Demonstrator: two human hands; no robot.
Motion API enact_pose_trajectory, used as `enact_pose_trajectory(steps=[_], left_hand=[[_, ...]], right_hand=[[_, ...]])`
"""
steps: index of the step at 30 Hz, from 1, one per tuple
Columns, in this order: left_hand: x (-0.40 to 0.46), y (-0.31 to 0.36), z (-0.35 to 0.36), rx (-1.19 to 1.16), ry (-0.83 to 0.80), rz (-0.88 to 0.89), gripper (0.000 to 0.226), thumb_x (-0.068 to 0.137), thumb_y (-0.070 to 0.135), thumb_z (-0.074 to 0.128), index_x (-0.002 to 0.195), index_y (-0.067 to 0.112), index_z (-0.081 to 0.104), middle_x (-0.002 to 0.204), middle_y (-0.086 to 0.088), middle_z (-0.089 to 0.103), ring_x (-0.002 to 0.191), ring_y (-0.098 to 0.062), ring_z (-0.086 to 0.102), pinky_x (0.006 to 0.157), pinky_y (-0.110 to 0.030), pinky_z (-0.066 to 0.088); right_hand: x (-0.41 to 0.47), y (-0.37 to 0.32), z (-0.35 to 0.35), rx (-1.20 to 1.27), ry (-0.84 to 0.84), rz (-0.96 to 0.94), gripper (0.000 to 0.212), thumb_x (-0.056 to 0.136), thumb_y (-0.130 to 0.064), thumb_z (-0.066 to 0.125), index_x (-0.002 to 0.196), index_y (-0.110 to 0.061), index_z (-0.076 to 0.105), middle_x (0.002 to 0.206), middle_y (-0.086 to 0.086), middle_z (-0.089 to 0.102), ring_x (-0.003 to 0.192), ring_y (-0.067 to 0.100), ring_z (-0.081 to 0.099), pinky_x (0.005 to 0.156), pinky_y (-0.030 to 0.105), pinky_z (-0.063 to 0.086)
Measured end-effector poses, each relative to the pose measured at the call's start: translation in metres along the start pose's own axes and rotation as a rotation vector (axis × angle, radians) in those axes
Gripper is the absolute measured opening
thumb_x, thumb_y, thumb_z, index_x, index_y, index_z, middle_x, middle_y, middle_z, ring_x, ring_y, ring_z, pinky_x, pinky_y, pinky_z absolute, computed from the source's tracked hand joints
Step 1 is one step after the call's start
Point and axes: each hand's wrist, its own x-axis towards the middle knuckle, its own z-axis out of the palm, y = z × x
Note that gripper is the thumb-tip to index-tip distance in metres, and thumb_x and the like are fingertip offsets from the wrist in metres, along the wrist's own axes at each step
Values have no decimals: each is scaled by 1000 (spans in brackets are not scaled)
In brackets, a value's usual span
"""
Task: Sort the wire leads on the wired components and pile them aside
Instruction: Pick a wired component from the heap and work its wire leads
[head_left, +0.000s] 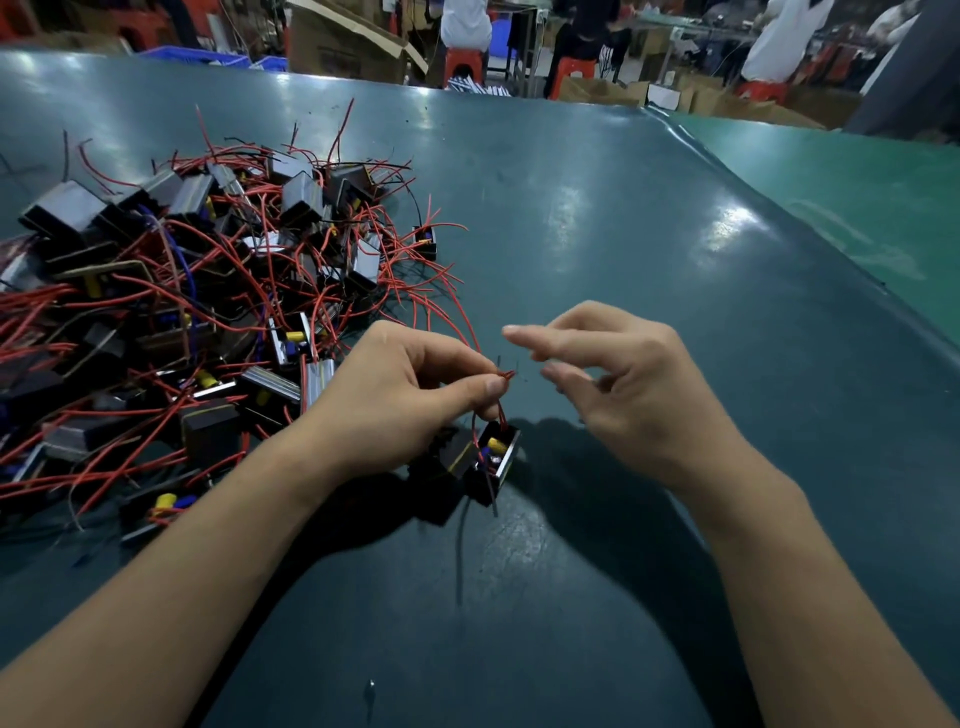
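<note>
A small black boxed component (493, 460) with yellow and blue parts inside hangs just above the dark green table (597, 249) at centre. Its thin red wire leads (506, 375) run up into my left hand (410, 395), which pinches them between thumb and fingers. A black lead (460, 545) trails down from it towards me. My right hand (618, 384) hovers just right of the wire tips, fingers loosely extended and holding nothing. A large tangled pile of similar black components with red wires (208, 291) covers the table's left side.
One stray component (426, 243) sits at the pile's right edge. A lighter green mat (857, 197) lies at the far right. Beyond the table's far edge stand cardboard boxes (343, 41), red stools (464, 62), blue crates and people.
</note>
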Motion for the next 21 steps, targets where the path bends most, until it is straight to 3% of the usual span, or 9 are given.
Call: enact_pose_trajectory(steps=[4, 6, 9, 12, 15, 17, 18, 19, 21], left_hand=[[-1, 0, 0, -15, -32, 6, 9, 86, 5, 70, 79, 4, 76, 69, -5, 74, 51, 1, 52, 53, -12, 40], [-2, 1, 0, -18, -36, 18, 8, 86, 4, 70, 81, 2, 75, 69, -6, 74, 49, 4, 52, 52, -10, 39], [-2, 0, -1, -17, -39, 24, 7, 85, 4, 70, 82, 4, 76, 71, -6, 74, 63, -4, 63, 65, -17, 49], [-3, 1, -1, -27, -53, 24, 7, 86, 3, 70, 83, 3, 76, 71, -7, 74, 61, -2, 62, 63, -11, 46], [-3, 3, -1, -42, -63, 22, 7, 86, 3, 69, 84, 3, 76, 71, -8, 74, 56, 1, 58, 57, -9, 43], [-3, 2, 0, -16, -49, 34, 7, 86, 7, 70, 84, 7, 77, 72, -6, 75, 58, -8, 62, 58, -23, 51], [-3, 2, 0, 11, -39, 38, 7, 86, 9, 71, 84, 10, 77, 72, -4, 75, 62, -23, 65, 65, -36, 54], [-3, 2, 0, 35, -32, 41, 7, 86, 10, 71, 84, 12, 77, 72, -3, 75, 68, -37, 65, 71, -48, 54], [-4, 3, 0, 56, -21, 45, 8, 86, 11, 72, 83, 15, 78, 72, -2, 75, 72, -48, 63, 73, -63, 51]], right_hand=[[0, 3, 11, -33, -17, -45, 26, 87, -6, 72, 108, -19, 75, 88, 0, 66, 70, 14, 59, 62, 32, 47], [0, 4, 10, -31, -11, -41, 22, 87, -10, 71, 107, -19, 76, 88, 1, 67, 70, 18, 61, 63, 38, 50], [-1, 4, 7, 27, -71, -9, 21, 87, -10, 70, 106, -16, 76, 89, 1, 69, 77, 16, 66, 68, 37, 53], [-1, 3, 4, 103, -126, 38, 19, 88, -18, 66, 102, -12, 77, 87, 2, 70, 79, 15, 67, 73, 37, 54], [0, -1, 1, 105, -141, 35, 21, 90, -26, 61, 94, -10, 76, 76, -2, 65, 69, 10, 60, 66, 26, 49], [0, -4, 0, 60, -141, 34, 17, 94, -22, 62, 87, -11, 74, 73, -1, 64, 67, 13, 59, 63, 25, 46], [-1, -5, 0, 40, -148, 54, 18, 95, -22, 61, 84, -13, 72, 71, 0, 63, 66, 15, 58, 62, 28, 46], [-1, -6, 1, 29, -163, 88, 21, 96, -23, 60, 79, -15, 70, 68, 1, 62, 63, 17, 57, 60, 31, 44], [-1, -11, 4, 52, -206, 203, 28, 97, -27, 57, 70, -21, 64, 58, 3, 56, 54, 17, 50, 55, 35, 40]])
